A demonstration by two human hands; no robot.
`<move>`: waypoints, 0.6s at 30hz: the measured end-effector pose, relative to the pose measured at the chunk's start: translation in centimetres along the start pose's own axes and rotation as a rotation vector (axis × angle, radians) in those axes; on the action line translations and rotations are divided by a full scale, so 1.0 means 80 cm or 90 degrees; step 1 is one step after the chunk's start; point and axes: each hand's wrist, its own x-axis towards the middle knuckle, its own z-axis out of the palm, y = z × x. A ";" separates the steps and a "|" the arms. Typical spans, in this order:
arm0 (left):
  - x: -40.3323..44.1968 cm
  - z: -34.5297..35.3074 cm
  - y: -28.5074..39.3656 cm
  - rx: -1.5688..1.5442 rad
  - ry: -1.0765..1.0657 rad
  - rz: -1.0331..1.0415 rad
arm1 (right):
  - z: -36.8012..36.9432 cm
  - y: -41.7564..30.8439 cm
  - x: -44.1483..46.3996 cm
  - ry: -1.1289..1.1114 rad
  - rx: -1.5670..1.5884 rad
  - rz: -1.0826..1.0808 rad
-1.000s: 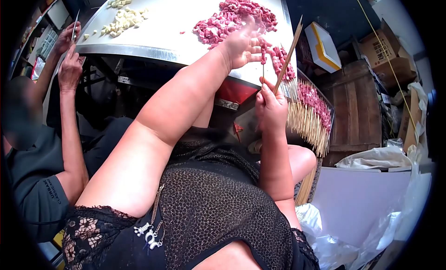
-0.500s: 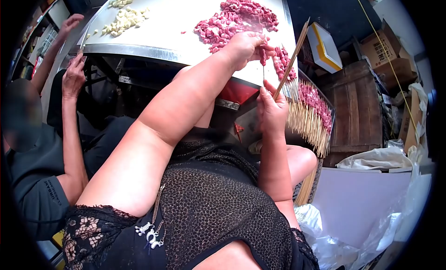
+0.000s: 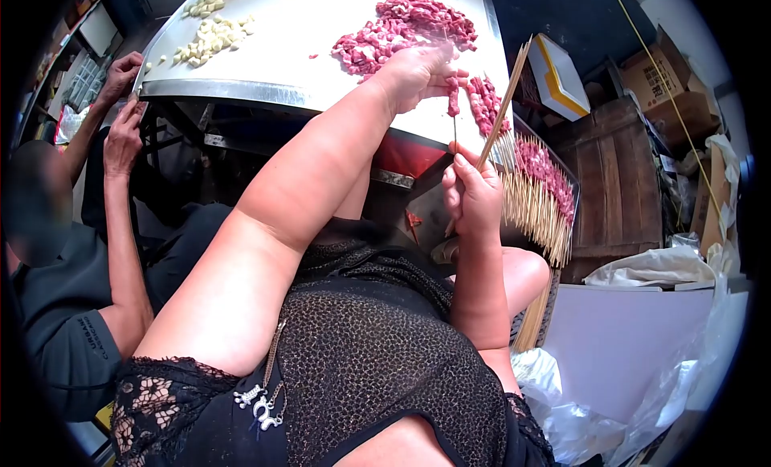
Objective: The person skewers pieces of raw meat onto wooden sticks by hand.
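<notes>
My left hand (image 3: 418, 75) reaches over the white table, its fingers curled round the upper end of an upright skewer. Red meat (image 3: 454, 97) is threaded on that skewer's upper part. Closed on the skewer's lower end, my right hand (image 3: 475, 194) also grips a bundle of bare sticks (image 3: 506, 97) that slants up to the right. Just beyond my left hand lies a heap of cut raw meat (image 3: 385, 37). Finished meat skewers (image 3: 484, 106) lie at the table's right edge, and many more (image 3: 542, 170) fill a tray beside it.
Peeled garlic cloves (image 3: 215, 40) lie on the table (image 3: 281, 33) at the left. A co-worker's hands (image 3: 122, 106) are by the table's left corner. At the right are a white and yellow container (image 3: 560, 77), a cardboard box (image 3: 666, 85) and a wooden board (image 3: 614, 186).
My left hand has moved from spread beside the skewer to curled round its top. My right hand has lowered slightly with the sticks. The co-worker's hands parted, then came back together.
</notes>
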 end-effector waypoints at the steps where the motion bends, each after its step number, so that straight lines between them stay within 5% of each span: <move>1: 0.000 0.001 0.000 0.002 0.011 -0.008 | 0.000 -0.001 -0.001 -0.007 0.007 0.007; 9: 0.006 -0.010 0.004 -0.045 0.021 -0.009 | -0.020 -0.040 -0.006 0.060 -0.137 -0.092; 14: 0.003 0.009 -0.009 -0.056 -0.186 -0.035 | -0.017 -0.033 -0.004 0.026 -0.138 -0.060; 18: 0.000 0.009 -0.009 -0.055 -0.114 -0.036 | -0.014 -0.020 -0.001 0.020 -0.127 -0.033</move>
